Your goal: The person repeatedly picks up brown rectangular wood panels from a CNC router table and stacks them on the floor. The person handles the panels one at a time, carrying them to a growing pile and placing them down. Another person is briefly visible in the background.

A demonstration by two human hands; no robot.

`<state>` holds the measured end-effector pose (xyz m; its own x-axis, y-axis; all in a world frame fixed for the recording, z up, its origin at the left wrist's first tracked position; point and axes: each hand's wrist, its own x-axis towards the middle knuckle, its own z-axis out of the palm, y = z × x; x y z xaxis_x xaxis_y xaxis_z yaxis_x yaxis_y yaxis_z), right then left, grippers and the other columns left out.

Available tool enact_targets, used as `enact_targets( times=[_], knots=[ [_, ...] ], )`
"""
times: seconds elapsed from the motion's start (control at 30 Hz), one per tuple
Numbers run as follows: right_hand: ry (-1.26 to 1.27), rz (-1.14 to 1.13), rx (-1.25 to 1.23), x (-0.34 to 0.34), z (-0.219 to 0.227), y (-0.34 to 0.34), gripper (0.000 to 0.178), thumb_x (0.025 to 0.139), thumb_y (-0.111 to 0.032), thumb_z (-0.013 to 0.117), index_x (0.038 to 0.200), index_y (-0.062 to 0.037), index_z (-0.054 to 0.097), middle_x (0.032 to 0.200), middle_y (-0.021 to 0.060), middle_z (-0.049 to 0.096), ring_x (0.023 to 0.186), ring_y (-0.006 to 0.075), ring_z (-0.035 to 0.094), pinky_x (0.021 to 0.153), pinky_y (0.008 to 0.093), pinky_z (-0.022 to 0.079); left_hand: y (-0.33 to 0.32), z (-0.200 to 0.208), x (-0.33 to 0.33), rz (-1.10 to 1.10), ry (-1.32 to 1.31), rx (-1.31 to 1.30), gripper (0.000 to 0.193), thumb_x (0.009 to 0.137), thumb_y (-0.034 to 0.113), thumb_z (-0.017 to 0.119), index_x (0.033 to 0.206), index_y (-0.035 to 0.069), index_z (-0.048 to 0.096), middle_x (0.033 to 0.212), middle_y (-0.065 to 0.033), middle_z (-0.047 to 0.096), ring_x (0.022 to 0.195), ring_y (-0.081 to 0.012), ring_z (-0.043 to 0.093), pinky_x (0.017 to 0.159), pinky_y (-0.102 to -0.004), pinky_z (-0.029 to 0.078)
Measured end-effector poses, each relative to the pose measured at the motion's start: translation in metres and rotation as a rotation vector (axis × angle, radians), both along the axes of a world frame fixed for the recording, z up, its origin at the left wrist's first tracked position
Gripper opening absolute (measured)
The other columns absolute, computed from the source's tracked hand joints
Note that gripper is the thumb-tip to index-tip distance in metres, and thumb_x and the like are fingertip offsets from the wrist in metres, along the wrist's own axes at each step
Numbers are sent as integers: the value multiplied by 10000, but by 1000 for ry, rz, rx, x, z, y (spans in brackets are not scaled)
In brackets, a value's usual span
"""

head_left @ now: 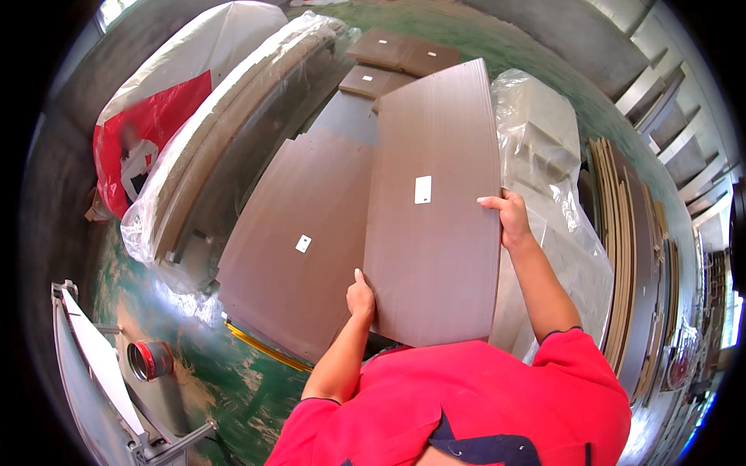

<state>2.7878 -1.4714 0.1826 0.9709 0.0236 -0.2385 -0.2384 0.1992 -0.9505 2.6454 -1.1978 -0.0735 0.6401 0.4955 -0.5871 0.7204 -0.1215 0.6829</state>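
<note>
A long brown wood-grain panel (435,256) with a small white label (423,189) is held up in front of me, slightly tilted. My left hand (360,297) grips its left edge low down, thumb on the face. Higher up on the right edge, my right hand (509,217) is closed round it, with the thumb on the front. The fingers behind the panel are hidden. Left of it and partly behind lies a stack of similar brown panels (303,202), its top one also bearing a white label (303,244).
More brown panels (404,53) lie beyond the stack. Plastic-wrapped bundles stand left (225,140) and right (536,147). Boards (622,256) lean farther right. A red-and-grey tin (150,360) and a metal-framed stand (97,373) sit on the green floor (249,396) at lower left.
</note>
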Motion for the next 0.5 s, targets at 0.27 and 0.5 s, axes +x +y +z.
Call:
enact_targets(
  times=[0.27,0.5],
  knots=[
    [205,184,155,165,-78,-41,416,823,-76,687,1206,31,566,1093,108,652,965,216,650,837,361,542,1,49,98,286,0,191,809,1004,616,264,1073,-68,690,1093,-307,667,1095,-470,609,964,-516,444],
    [361,250,434,230,-159,-43,388,914,-213,573,1258,-35,588,1245,86,622,1164,261,575,1024,421,448,17,98,129,283,92,455,792,1019,596,197,899,44,752,991,-241,703,991,-462,652,892,-554,490]
  ],
)
